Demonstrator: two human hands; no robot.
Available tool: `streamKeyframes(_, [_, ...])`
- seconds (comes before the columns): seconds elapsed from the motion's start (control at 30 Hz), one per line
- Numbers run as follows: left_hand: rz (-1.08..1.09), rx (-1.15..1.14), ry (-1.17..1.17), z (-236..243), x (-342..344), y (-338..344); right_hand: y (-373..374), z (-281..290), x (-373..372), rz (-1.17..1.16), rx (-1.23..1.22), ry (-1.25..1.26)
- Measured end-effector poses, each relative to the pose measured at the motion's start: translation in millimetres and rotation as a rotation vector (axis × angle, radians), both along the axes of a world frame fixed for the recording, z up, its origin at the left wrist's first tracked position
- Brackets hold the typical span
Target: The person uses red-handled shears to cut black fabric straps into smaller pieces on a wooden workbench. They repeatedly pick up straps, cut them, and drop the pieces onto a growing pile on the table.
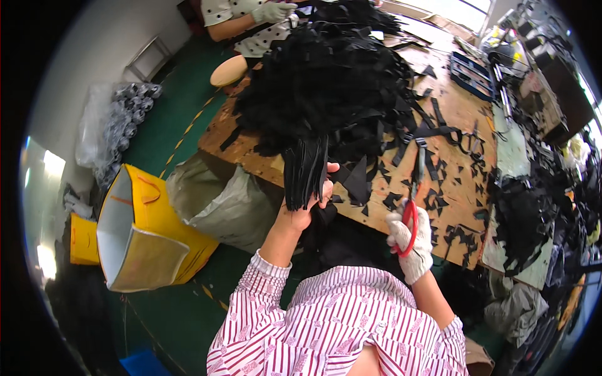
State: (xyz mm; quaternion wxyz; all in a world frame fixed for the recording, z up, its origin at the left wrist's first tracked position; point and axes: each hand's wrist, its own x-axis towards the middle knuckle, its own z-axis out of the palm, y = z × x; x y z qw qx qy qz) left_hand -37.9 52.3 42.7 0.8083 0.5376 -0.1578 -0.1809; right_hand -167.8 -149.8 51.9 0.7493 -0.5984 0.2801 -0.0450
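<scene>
My bare left hand (320, 193) is closed around a bundle of black fabric strips (304, 170), which hang fanned out at the table's near edge. In my right hand (419, 252), which wears a white knit glove, are red-handled scissors (409, 229). Their blades point away from me, over the wooden table (376, 210). Just beyond the bundle rises a large heap of black fabric strips (326, 84). Small black offcuts (436, 200) lie scattered around the scissors. A black webbing strap with a buckle (433, 133) lies by the blade tips.
At the table's far left stands a co-worker (269, 41) with a gloved hand. A round stool (229, 71), an open grey sack (232, 207) and a yellow bag (147, 229) stand to the left. A blue tray (471, 76) sits far right; more black scraps (523, 216) lie nearer.
</scene>
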Motion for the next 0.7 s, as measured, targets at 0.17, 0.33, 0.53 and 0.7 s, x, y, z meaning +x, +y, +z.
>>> streamKeyframes(0.17, [-0.134,-0.114,0.039,-10,-28,-34,0,-3,7,-0.007,0.066,-0.054])
streamKeyframes(0.33, [-0.282,-0.191,0.116,-18,-43,-41,-1,-25,5,-0.058,0.026,-0.035])
streamKeyframes(0.53, [-0.226,-0.137,0.224,-13,-47,-40,-6,-16,7,0.056,0.002,-0.027])
streamKeyframes(0.7, [-0.06,-0.019,0.009,-33,-49,-44,5,-7,2,-0.049,-0.059,-0.097])
